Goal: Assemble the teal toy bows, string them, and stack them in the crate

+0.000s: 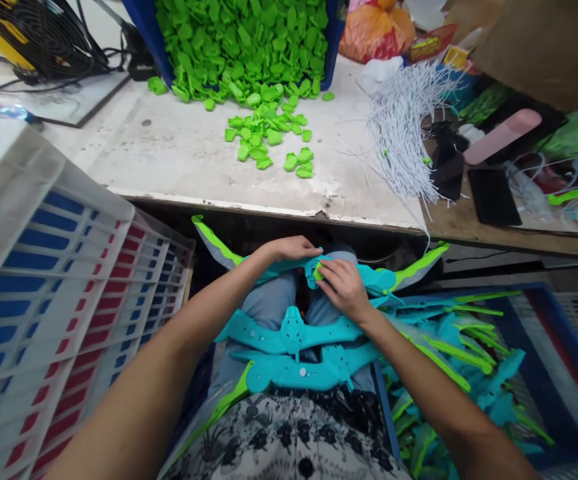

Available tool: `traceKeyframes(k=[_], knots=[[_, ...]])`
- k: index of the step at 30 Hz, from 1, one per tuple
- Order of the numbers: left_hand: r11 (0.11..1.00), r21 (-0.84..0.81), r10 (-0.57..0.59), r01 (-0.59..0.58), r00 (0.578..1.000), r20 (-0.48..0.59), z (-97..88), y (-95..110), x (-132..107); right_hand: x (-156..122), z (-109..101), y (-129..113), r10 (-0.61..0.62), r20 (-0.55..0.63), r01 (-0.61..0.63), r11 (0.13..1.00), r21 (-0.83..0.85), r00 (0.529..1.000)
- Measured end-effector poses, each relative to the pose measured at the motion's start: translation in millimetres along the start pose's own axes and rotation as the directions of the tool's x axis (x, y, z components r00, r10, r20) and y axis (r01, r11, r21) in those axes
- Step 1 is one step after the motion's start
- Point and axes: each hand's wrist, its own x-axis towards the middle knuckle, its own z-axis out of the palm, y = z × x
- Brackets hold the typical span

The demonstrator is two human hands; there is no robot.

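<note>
Above my knees lies a long teal plastic part point(376, 277) with curved lime-green and clear ends. At its middle, my left hand point(296, 249) is closed on it from the left. My right hand point(343, 283) pinches a small green plastic piece point(318, 270) against the part's round centre; the fingers partly cover it. Closer to my body, another teal part point(289, 331) rests across my thighs. Against my lap lies one more teal part point(309, 375), with a green strip at its left end.
On the white worktable point(169, 160), a blue bin point(151, 33) spills green pieces point(269, 127). A bundle of white ties point(403, 133) and a black phone point(493, 197) lie right. A white crate point(93, 267) stands left; a blue crate point(553, 333) of teal parts stands right.
</note>
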Motion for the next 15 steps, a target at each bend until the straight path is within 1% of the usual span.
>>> traceKeyframes(k=[2,4,7,9,11,13,15], knots=[[1.000,-0.007,0.015,-0.015,1.000,-0.004,0.5,0,0,3,2,2,0.068,-0.019,-0.068,0.998,0.009,0.998],[1.000,-0.015,0.023,-0.023,1.000,-0.002,0.6,0,0,10,0,6,0.177,-0.056,-0.175,0.984,0.040,0.983],[0.999,-0.026,0.025,-0.026,1.000,-0.006,0.7,0,0,18,-5,6,0.372,-0.112,-0.354,0.923,0.149,0.922],[0.999,-0.035,0.030,-0.031,0.999,-0.012,1.0,0,0,22,-5,2,0.475,-0.110,-0.450,0.872,0.195,0.873],[0.999,-0.035,0.039,-0.040,0.999,-0.014,1.2,0,0,23,-1,-5,0.544,-0.084,-0.529,0.835,0.147,0.835],[0.999,-0.032,0.032,-0.033,0.999,-0.021,1.2,0,-1,22,5,-12,0.602,-0.058,-0.599,0.799,0.054,0.797],[1.000,-0.028,0.006,-0.007,0.999,-0.036,1.1,1,-2,22,9,-16,0.658,-0.024,-0.657,0.753,0.029,0.753]])
